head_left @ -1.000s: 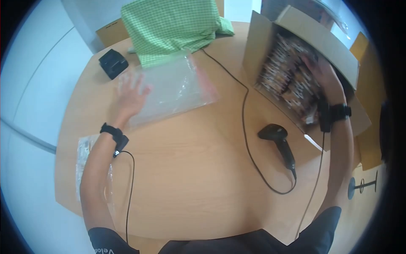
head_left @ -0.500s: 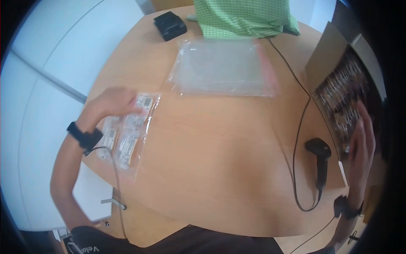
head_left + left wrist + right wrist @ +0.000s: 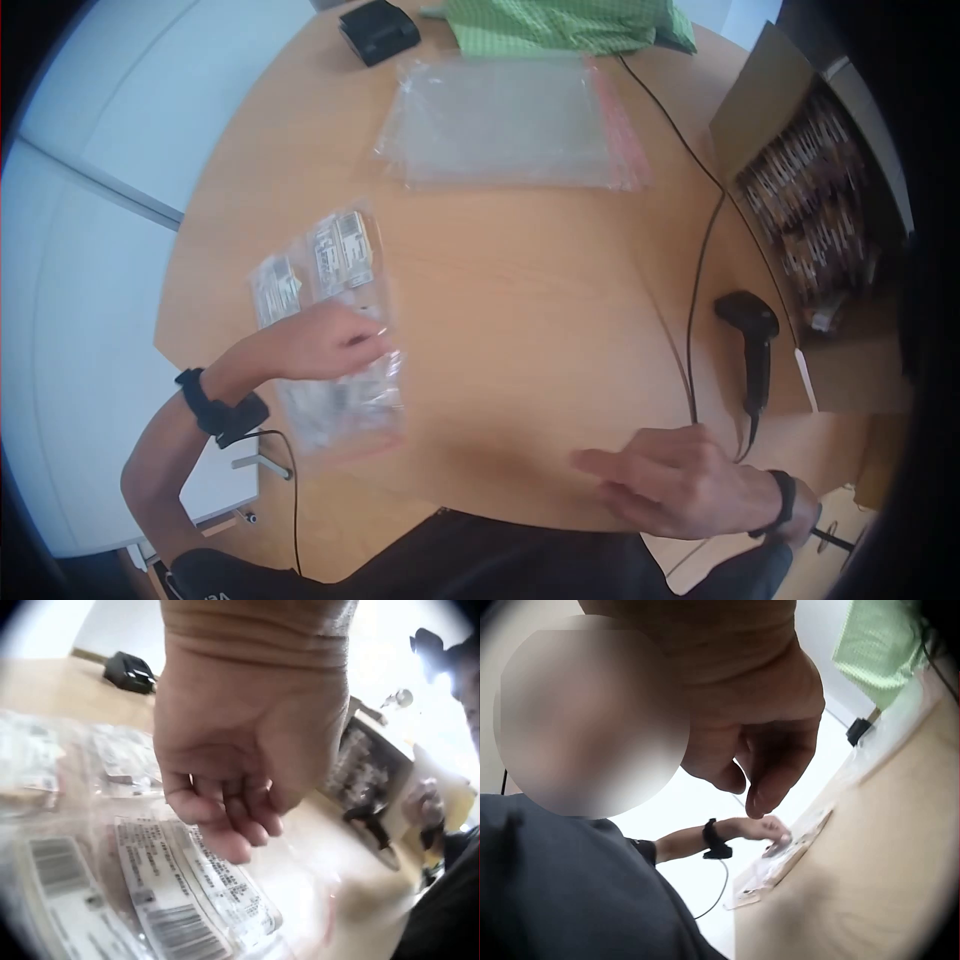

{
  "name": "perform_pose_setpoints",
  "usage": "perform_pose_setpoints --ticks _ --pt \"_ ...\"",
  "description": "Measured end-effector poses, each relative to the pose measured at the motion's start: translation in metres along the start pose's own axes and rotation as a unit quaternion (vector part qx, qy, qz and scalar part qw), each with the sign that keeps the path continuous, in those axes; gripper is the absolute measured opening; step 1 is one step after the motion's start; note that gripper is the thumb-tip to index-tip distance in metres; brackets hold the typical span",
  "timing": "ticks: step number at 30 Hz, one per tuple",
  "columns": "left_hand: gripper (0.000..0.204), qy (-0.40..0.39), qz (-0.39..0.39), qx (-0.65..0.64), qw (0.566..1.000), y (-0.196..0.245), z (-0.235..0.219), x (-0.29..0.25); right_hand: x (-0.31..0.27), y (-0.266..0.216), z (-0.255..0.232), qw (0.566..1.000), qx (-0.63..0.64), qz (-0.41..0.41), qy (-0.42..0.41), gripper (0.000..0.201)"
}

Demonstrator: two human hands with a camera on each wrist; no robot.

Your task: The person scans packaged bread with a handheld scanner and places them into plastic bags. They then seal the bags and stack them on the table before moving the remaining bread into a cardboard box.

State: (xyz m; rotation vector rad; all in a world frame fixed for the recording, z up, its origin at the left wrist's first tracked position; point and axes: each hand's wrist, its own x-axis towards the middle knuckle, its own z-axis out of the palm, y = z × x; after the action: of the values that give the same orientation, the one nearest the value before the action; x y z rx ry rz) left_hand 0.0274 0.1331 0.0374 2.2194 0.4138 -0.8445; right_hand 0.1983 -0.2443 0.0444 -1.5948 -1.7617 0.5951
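A clear plastic bag (image 3: 390, 420) with several labelled packets (image 3: 343, 250) lies on the left of the table. Over its middle is my left hand (image 3: 318, 342), fingers loosely bent; in the left wrist view, the hand (image 3: 251, 735) has its fingertips just above or on the labels (image 3: 176, 900), and contact is unclear. My right hand (image 3: 690, 480) is above the front right table edge, holding nothing. The right wrist view has this hand (image 3: 757, 712) with relaxed, bent fingers, thumb and finger close together.
A black scanner (image 3: 757, 350) with a cable lies at the right, beside an open carton (image 3: 760, 100) full of packed items. Flat clear bags (image 3: 500, 125) lie at the back, near a green checked cloth (image 3: 550, 25) and a black device (image 3: 379, 32).
My right hand has come out from the carton to the front table edge. My left hand has moved right and nearer my body over the bag, which has turned and shifted right.
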Motion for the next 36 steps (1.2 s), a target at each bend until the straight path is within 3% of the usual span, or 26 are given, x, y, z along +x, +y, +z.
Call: perform_pose_setpoints --ticks 3,5,8,9,10,11,12,14,15,17,19,20,22,25,27,29,30,32,33,35,36 --pt "0.047 0.010 0.035 -0.129 0.991 0.054 0.025 0.058 0.010 0.003 0.018 0.999 0.042 0.006 -0.006 0.043" --pt "0.048 0.009 0.069 -0.261 0.963 0.082 0.033 0.096 0.013 0.020 0.034 0.998 -0.044 0.054 0.005 0.043" --pt "0.049 0.032 0.163 -0.309 0.937 0.102 0.047 0.134 0.006 0.063 0.040 0.987 -0.104 0.120 0.031 0.044" --pt "0.049 0.026 0.179 -0.307 0.935 0.102 0.051 0.134 0.002 0.072 0.032 0.984 -0.117 0.130 0.034 0.044" --pt "0.059 0.086 0.255 -0.159 0.950 0.094 0.060 0.124 -0.001 0.079 0.024 0.981 -0.136 0.138 0.033 0.045" --pt "0.076 0.146 0.322 -0.006 0.935 0.085 0.069 0.111 -0.002 0.085 0.020 0.977 -0.152 0.143 0.035 0.046" --pt "0.076 0.143 0.328 -0.001 0.934 0.080 0.076 0.095 -0.004 0.093 0.018 0.971 -0.171 0.153 0.062 0.043" --pt "0.119 0.162 0.278 0.219 0.921 0.071 0.092 0.065 -0.003 0.109 0.018 0.956 -0.221 0.170 0.089 0.044" --pt "0.119 0.157 0.276 0.223 0.922 0.064 0.101 0.063 0.000 0.115 0.018 0.939 -0.269 0.183 0.113 0.045" --pt "0.135 0.161 0.266 0.274 0.910 0.046 0.119 0.069 0.009 0.124 0.013 0.955 -0.220 0.169 0.108 0.050" --pt "0.133 0.177 0.266 0.271 0.908 0.042 0.126 0.071 0.026 0.123 0.007 0.946 -0.199 0.250 0.061 0.052" --pt "0.131 0.195 0.273 0.272 0.902 0.042 0.128 0.072 0.035 0.125 0.000 0.948 -0.194 0.246 0.058 0.052" --pt "0.133 0.201 0.273 0.269 0.902 0.040 0.129 0.074 0.048 0.129 -0.009 0.937 -0.028 0.341 -0.064 0.049" --pt "0.134 0.218 0.284 0.257 0.898 0.037 0.130 0.074 0.038 0.137 -0.021 0.958 0.071 0.271 -0.060 0.044" --pt "0.134 0.224 0.291 0.245 0.897 0.036 0.132 0.074 0.030 0.135 -0.027 0.952 0.038 0.286 -0.106 0.040" --pt "0.129 0.221 0.298 0.224 0.901 0.037 0.131 0.075 0.023 0.132 -0.025 0.963 0.066 0.231 -0.120 0.037" --pt "0.129 0.219 0.300 0.224 0.901 0.037 0.130 0.076 0.025 0.126 -0.032 0.963 0.067 0.234 -0.119 0.037" --pt "0.128 0.218 0.308 0.237 0.895 0.037 0.129 0.075 0.034 0.112 -0.054 0.925 0.052 0.330 -0.182 0.037" --pt "0.128 0.218 0.307 0.237 0.896 0.036 0.130 0.075 0.031 0.117 -0.056 0.925 0.053 0.329 -0.183 0.037" --pt "0.134 0.218 0.313 0.252 0.889 0.035 0.130 0.075 0.020 0.133 -0.056 0.951 0.051 0.201 -0.231 0.038" --pt "0.134 0.218 0.313 0.252 0.889 0.035 0.131 0.075 0.019 0.139 -0.044 0.951 0.051 0.201 -0.230 0.038"
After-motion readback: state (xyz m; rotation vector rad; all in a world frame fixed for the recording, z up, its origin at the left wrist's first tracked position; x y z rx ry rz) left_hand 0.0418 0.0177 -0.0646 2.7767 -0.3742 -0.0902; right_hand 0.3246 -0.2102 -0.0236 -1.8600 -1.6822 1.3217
